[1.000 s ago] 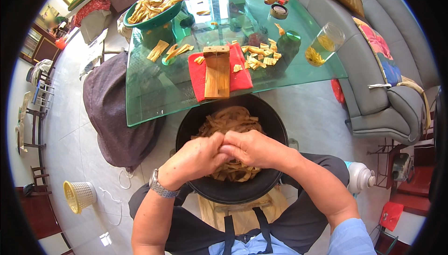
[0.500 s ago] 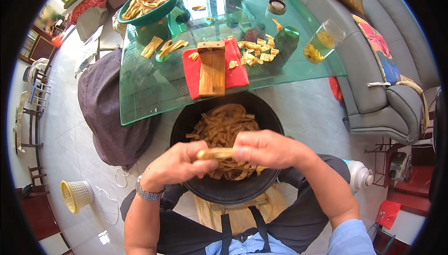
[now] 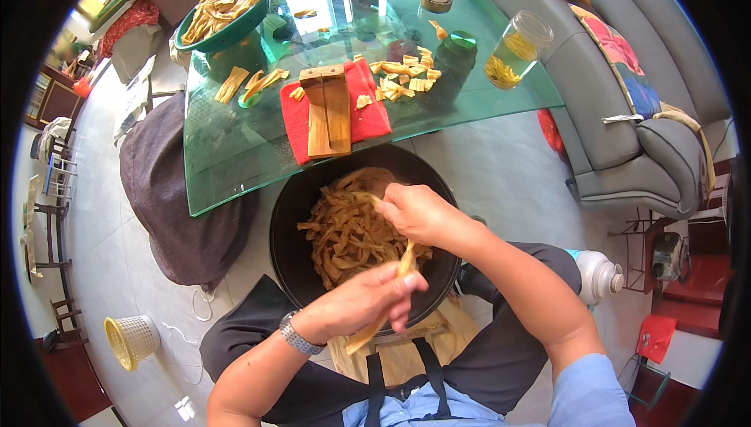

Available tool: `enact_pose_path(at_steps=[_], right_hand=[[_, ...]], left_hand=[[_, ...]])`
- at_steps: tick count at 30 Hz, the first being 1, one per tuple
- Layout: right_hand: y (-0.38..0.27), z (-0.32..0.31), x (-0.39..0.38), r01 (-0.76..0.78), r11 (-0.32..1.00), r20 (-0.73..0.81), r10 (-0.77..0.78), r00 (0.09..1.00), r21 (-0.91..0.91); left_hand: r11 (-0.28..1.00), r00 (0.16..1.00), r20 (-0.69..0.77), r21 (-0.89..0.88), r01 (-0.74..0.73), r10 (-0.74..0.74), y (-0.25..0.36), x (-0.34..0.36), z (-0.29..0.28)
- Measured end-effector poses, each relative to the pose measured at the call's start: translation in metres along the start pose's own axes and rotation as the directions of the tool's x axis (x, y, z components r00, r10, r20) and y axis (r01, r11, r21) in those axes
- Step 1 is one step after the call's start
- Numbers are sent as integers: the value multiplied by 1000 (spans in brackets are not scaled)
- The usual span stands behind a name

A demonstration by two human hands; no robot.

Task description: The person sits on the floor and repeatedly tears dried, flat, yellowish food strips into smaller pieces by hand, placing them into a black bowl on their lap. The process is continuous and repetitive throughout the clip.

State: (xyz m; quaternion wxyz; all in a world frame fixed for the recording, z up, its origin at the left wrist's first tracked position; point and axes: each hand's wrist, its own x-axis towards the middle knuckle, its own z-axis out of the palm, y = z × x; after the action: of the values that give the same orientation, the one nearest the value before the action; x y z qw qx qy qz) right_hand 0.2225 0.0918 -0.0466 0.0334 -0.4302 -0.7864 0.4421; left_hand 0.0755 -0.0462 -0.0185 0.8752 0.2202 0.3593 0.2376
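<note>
My left hand (image 3: 383, 294) is closed on a pale yellow dried strip (image 3: 407, 258), which sticks out above and below the fingers over the near rim of a black pot (image 3: 283, 243). My right hand (image 3: 415, 212) is higher, over the pot's far right part, pinching another yellow strip (image 3: 364, 197). A pile of tan strips (image 3: 340, 231) lies inside the pot. Just beyond it, a wooden block tool (image 3: 327, 118) rests on a red cloth (image 3: 371, 118) on the glass table (image 3: 227, 153), with short cut pieces (image 3: 407, 75) to its right.
A green basin (image 3: 219, 32) heaped with strips and a glass jar (image 3: 519, 52) stand on the table. A gray sofa (image 3: 602, 145) is at right, a dark draped cloth (image 3: 180, 200) at left. A yellow wastebasket (image 3: 133, 341) and a white flask (image 3: 594, 274) are on the floor.
My hands, earlier joined and then gripping one strip between them, are now apart, each with a strip: the right moved up and away, the left down. The view has shifted slightly.
</note>
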Motion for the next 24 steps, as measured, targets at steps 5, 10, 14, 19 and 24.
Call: enact_pose_path(at_steps=[5, 10, 14, 19, 24], right_hand=[[-2, -1, -4, 111, 956, -184, -165, 969, -271], [-26, -2, -13, 699, 679, -267, -733, 626, -223], [-43, -2, -39, 793, 585, -107, -811, 575, -171], [-46, 7, -32, 803, 450, -74, -885, 460, -391], [-48, 4, -33, 824, 541, -200, -837, 509, -167]], left_hand=[[956, 969, -194, -221, -192, 150, 9, 0, -12], [795, 848, -352, -331, -509, 396, 17, -2, -39], [763, 748, -528, -257, -593, 403, 29, -9, -40], [765, 773, -446, -254, -592, 450, 28, -11, -51], [840, 833, -376, -205, -502, 406, 36, -9, -36]])
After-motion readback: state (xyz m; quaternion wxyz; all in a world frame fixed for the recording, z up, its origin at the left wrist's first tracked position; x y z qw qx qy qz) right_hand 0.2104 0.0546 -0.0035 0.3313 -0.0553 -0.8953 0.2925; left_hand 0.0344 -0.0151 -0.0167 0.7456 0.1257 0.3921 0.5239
